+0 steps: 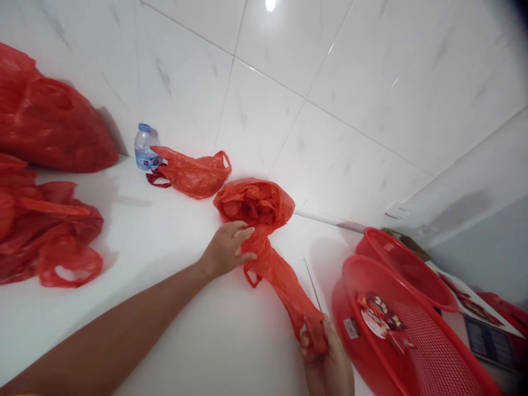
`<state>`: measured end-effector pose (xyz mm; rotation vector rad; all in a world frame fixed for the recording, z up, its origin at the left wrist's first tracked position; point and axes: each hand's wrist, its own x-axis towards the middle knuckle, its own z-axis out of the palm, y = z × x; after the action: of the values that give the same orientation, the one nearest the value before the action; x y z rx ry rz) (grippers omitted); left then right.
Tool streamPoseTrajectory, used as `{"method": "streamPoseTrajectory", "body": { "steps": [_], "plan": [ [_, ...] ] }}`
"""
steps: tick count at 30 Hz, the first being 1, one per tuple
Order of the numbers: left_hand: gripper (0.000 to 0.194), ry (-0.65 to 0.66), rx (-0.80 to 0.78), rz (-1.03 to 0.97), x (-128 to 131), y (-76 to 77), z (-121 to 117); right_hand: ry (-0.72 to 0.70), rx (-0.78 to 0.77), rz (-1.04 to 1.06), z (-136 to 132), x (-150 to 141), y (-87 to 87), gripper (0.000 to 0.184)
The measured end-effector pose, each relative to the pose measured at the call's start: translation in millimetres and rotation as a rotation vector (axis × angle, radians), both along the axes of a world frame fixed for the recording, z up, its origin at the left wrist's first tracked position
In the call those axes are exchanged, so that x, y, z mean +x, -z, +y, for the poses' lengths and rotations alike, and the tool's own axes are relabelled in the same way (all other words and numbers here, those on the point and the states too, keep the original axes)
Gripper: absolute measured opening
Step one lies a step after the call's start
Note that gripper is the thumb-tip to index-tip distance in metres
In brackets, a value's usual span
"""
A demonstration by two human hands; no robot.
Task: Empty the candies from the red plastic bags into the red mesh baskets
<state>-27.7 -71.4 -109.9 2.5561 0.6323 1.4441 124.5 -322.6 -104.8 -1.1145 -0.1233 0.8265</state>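
A thin red plastic bag (284, 278) stretches diagonally over the white surface, pulled out long towards the lower right. Its upper end meets a bunched heap of red plastic bags (264, 201) against the wall; where one stops and the other starts I cannot tell. My right hand (330, 357) pinches the bag's lower end, fingers closed around the plastic. At the upper end, my left hand (226, 250) has its fingers apart, over or against the bag's edge. A small handle loop of the bag hangs just below the left fingertips.
Another red bag (198, 173) lies beside a small water bottle (146, 148) with a blue cap. Large full red bag (58, 121) and crumpled red bags (49, 231) occupy the left. Red plastic baskets (350, 297) stand at the right. White marbled tiles (264, 110) form the wall behind.
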Motion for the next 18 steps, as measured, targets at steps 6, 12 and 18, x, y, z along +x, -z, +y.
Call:
{"method": "streamPoseTrajectory", "body": {
  "steps": [6,12,18],
  "plan": [
    [0.057,0.07,-0.545,0.018,-7.3,4.1,-41.1,-0.015,0.043,-0.002,-10.3,-6.4,-1.5,0.035],
    [0.024,0.127,-0.972,-0.225,-19.0,-8.6,-26.5,0.116,0.015,-0.333,-22.3,12.2,-19.2,0.035],
    [0.007,0.22,-1.087,-0.304,-11.3,-18.4,-47.3,0.46,-0.311,-1.411,-39.4,-7.4,-37.6,0.065]
  ]
}}
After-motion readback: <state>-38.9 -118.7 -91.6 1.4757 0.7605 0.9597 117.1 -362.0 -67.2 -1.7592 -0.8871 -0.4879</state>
